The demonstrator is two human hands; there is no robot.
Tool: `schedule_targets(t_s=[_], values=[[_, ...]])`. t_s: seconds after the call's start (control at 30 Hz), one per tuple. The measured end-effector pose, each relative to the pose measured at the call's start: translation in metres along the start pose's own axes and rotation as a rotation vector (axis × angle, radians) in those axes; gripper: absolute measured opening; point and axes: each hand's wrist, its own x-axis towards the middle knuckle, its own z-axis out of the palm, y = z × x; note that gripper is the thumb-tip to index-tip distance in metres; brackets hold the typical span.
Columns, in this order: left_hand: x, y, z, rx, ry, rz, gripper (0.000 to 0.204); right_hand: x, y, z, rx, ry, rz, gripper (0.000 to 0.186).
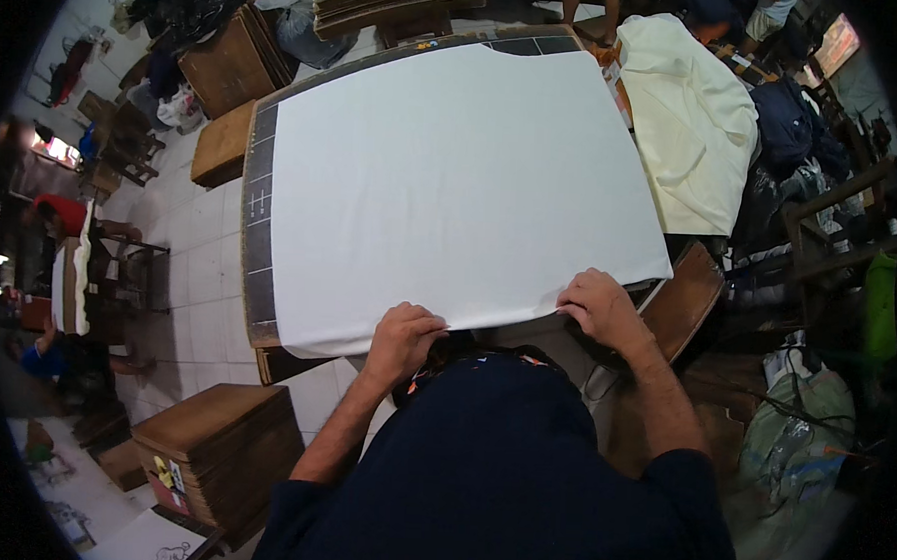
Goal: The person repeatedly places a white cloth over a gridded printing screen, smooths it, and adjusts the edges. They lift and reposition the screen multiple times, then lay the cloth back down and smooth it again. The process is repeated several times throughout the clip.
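Observation:
A large white cloth panel [453, 180] lies spread over a dark board with white lines [259, 222], which shows along its left and far sides. The cloth's near edge hangs slightly over the board's front. With fingers closed, my left hand [404, 340] pinches that edge left of centre. Farther right, my right hand [601, 309] grips the same edge near the right corner, its fingertips pressed together. A few creases run through the middle of the cloth.
Cream fabric [685, 130] is heaped beside the board's right side. A stack of brown boards [216, 440] stands at the lower left, and a wrapped bundle [797, 425] at the lower right. Other people work at the far left and the back.

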Motion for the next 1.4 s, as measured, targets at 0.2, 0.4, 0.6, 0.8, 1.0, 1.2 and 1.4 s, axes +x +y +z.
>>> schedule_targets(t_s=[0.2, 0.4, 0.6, 0.8, 1.0, 1.2, 1.4], values=[[0.009, 0.000, -0.011, 0.034, -0.223, -0.071, 0.012, 0.010, -0.004, -0.006, -0.063, -0.149, 0.034, 0.007], [0.019, -0.017, -0.020, -0.324, -0.203, -0.268, 0.016, -0.010, 0.004, -0.026, 0.242, -0.035, 0.284, 0.015], [0.047, -0.053, -0.026, 0.549, 0.041, -0.039, 0.063, -0.065, 0.006, 0.019, 0.675, 0.601, 1.047, 0.028], [0.078, -0.045, -0.019, 0.533, -0.219, 0.120, 0.073, -0.046, -0.019, 0.092, 1.298, 0.976, 0.952, 0.039], [0.126, -0.031, 0.002, 0.459, -0.293, 0.453, 0.072, -0.025, -0.020, 0.103, 1.167, 0.933, 1.025, 0.032], [0.185, 0.016, 0.075, 0.337, -0.328, 0.773, 0.056, -0.019, -0.029, 0.099, 1.112, 1.098, 1.016, 0.024], [0.203, 0.053, 0.120, 0.319, -0.368, 0.977, 0.050, -0.008, -0.041, 0.108, 1.311, 1.091, 1.052, 0.022]])
